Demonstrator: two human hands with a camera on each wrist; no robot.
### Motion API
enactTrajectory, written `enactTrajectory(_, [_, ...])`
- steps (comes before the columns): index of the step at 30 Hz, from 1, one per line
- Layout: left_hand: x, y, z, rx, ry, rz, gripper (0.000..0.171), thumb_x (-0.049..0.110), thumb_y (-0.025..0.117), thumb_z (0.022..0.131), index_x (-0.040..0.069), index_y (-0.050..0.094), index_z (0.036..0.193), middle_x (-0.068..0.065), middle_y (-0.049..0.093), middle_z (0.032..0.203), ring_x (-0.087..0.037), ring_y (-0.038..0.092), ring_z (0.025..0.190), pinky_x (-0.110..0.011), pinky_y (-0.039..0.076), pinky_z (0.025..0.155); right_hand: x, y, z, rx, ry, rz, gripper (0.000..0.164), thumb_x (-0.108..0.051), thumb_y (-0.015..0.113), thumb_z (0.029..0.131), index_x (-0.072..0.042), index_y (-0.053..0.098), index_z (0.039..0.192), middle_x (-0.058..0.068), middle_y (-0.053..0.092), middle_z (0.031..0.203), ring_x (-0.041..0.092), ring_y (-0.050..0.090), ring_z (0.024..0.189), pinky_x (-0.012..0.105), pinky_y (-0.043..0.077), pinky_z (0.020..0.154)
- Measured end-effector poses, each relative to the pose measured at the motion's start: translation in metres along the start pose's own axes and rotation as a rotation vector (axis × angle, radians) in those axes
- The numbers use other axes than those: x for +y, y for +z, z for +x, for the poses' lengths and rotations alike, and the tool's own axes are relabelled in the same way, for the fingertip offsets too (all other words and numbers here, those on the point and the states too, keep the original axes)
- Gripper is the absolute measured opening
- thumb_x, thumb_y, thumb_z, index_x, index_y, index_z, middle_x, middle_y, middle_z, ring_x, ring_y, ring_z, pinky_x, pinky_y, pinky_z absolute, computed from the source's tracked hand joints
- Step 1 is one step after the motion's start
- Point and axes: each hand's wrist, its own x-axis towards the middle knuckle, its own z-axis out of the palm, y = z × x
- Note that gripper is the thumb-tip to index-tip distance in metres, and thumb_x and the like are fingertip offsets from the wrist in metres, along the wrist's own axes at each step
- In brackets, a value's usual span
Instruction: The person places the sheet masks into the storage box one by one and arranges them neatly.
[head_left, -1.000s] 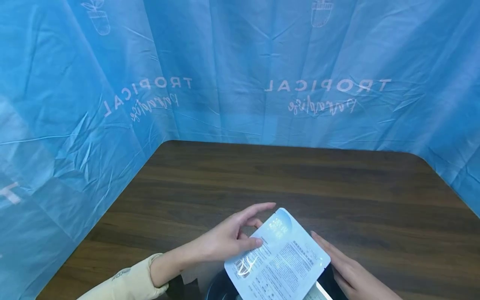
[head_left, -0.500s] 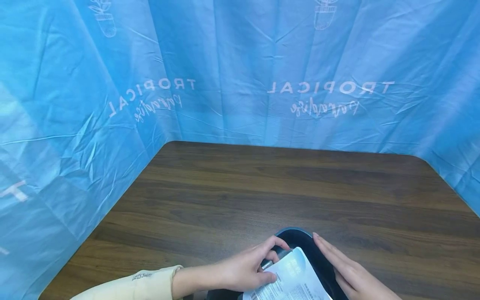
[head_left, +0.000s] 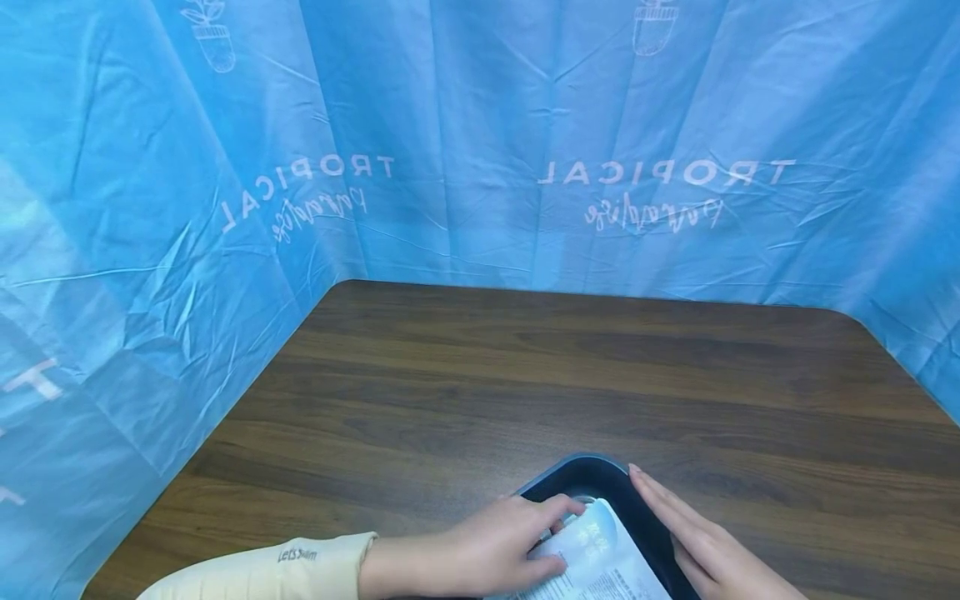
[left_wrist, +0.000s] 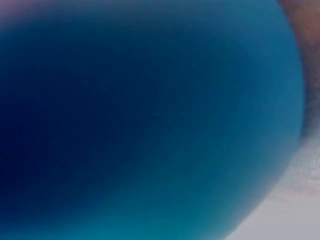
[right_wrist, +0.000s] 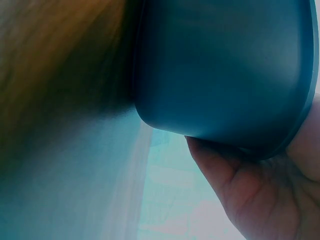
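Observation:
A dark blue, round-cornered bin (head_left: 577, 471) stands at the near edge of the head view, its lower part cut off by the frame. A flat, glossy pale-blue sachet (head_left: 600, 558) with small printed text lies tilted inside it. My left hand (head_left: 495, 546) reaches over the bin's left rim and pinches the sachet's upper left part, thumb on the printed face and index finger at the corner. My right hand (head_left: 701, 533) rests with straight fingers along the bin's right side. In the right wrist view the bin's smooth outer wall (right_wrist: 225, 75) meets that hand.
The bin stands on a dark wood-grain table (head_left: 450, 375) with rounded far corners. Blue printed curtains (head_left: 480, 142) hang behind it and along the sides. A blurred blue surface (left_wrist: 150, 120) fills most of the left wrist view.
My left hand has lowered the sachet from above the bin down into it, then shifted slightly and spread its thumb and index finger more. My right hand has stayed beside the bin.

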Motion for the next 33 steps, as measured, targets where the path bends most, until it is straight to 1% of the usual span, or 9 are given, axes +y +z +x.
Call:
enactTrajectory(5, [0.001, 0.003, 0.0, -0.049, 0.02, 0.255, 0.06, 0.038, 0.057, 0.084, 0.009, 0.037, 0.133, 0.005, 0.056, 0.112, 0.001, 0.053, 0.093, -0.018, 0.044, 0.077, 0.001, 0.0, 0.001, 0.018, -0.04, 0.02, 0.079, 0.022, 0.054, 0.067, 0.004, 0.024, 0.137, 0.011, 0.025, 0.143, -0.002, 0.019, 0.128, 0.004, 0.018, 0.093])
enactTrajectory(11, [0.002, 0.012, 0.0, -0.063, 0.054, 0.589, 0.056, 0.045, 0.052, 0.086, 0.008, 0.046, 0.128, 0.004, 0.052, 0.106, -0.003, 0.046, 0.085, -0.013, 0.043, 0.066, 0.0, -0.001, 0.0, 0.009, -0.012, 0.019, 0.077, 0.019, 0.056, 0.071, 0.001, 0.024, 0.138, 0.009, 0.025, 0.144, -0.002, 0.018, 0.128, 0.004, 0.017, 0.093])
enactTrajectory(15, [0.002, 0.018, 0.001, -0.077, 0.068, 0.693, 0.051, 0.045, 0.048, 0.088, 0.01, 0.05, 0.125, 0.005, 0.05, 0.112, -0.005, 0.043, 0.086, -0.011, 0.041, 0.064, -0.001, -0.002, 0.0, -0.012, 0.033, 0.033, 0.075, 0.016, 0.055, 0.075, -0.003, 0.022, 0.14, 0.006, 0.025, 0.144, -0.006, 0.018, 0.127, 0.004, 0.017, 0.092])
enactTrajectory(20, [0.004, 0.015, -0.002, -0.064, 0.119, 0.803, 0.052, 0.048, 0.046, 0.088, 0.011, 0.05, 0.125, 0.003, 0.049, 0.121, -0.006, 0.045, 0.092, -0.011, 0.043, 0.065, -0.003, -0.002, 0.0, -0.003, 0.031, 0.028, 0.075, 0.016, 0.055, 0.074, -0.003, 0.023, 0.14, 0.011, 0.028, 0.142, -0.004, 0.02, 0.127, 0.004, 0.018, 0.092])
enactTrajectory(23, [0.005, 0.004, -0.005, -0.087, 0.185, 0.782, 0.055, 0.048, 0.045, 0.088, 0.012, 0.045, 0.13, 0.001, 0.043, 0.131, -0.007, 0.045, 0.106, -0.015, 0.044, 0.075, -0.003, -0.002, 0.001, -0.01, 0.028, 0.047, 0.074, 0.015, 0.055, 0.076, -0.002, 0.022, 0.14, 0.013, 0.027, 0.142, -0.003, 0.019, 0.128, 0.004, 0.018, 0.092])
enactTrajectory(26, [0.003, -0.017, -0.01, -0.12, 0.245, 0.608, 0.057, 0.045, 0.045, 0.089, 0.013, 0.037, 0.136, 0.0, 0.034, 0.139, -0.009, 0.037, 0.121, -0.02, 0.04, 0.088, -0.003, -0.002, 0.0, -0.031, 0.038, 0.08, 0.07, 0.013, 0.052, 0.08, -0.003, 0.02, 0.14, 0.012, 0.024, 0.143, -0.004, 0.017, 0.128, 0.004, 0.018, 0.092])
enactTrajectory(28, [0.0, -0.032, -0.015, -0.105, 0.27, 0.476, 0.056, 0.04, 0.044, 0.091, 0.012, 0.031, 0.138, -0.002, 0.03, 0.141, -0.01, 0.032, 0.125, -0.023, 0.035, 0.094, -0.003, -0.002, -0.001, -0.056, 0.049, 0.131, 0.066, 0.012, 0.048, 0.083, -0.003, 0.019, 0.141, 0.013, 0.022, 0.144, -0.004, 0.015, 0.128, 0.005, 0.018, 0.092])
enactTrajectory(30, [-0.004, -0.046, -0.019, -0.045, 0.291, 0.374, 0.055, 0.037, 0.043, 0.092, 0.012, 0.029, 0.139, -0.003, 0.029, 0.142, -0.011, 0.03, 0.127, -0.024, 0.032, 0.097, -0.003, -0.003, -0.002, -0.076, 0.067, 0.195, 0.063, 0.01, 0.045, 0.087, -0.004, 0.017, 0.141, 0.013, 0.019, 0.145, -0.005, 0.014, 0.128, 0.005, 0.018, 0.092])
enactTrajectory(33, [-0.013, -0.062, -0.025, 0.062, 0.29, 0.288, 0.054, 0.033, 0.044, 0.093, 0.012, 0.028, 0.14, -0.002, 0.029, 0.142, -0.011, 0.029, 0.127, -0.025, 0.031, 0.098, -0.001, -0.003, -0.002, -0.099, 0.076, 0.277, 0.061, 0.008, 0.042, 0.089, -0.004, 0.014, 0.142, 0.013, 0.016, 0.146, -0.004, 0.013, 0.129, 0.006, 0.017, 0.093])
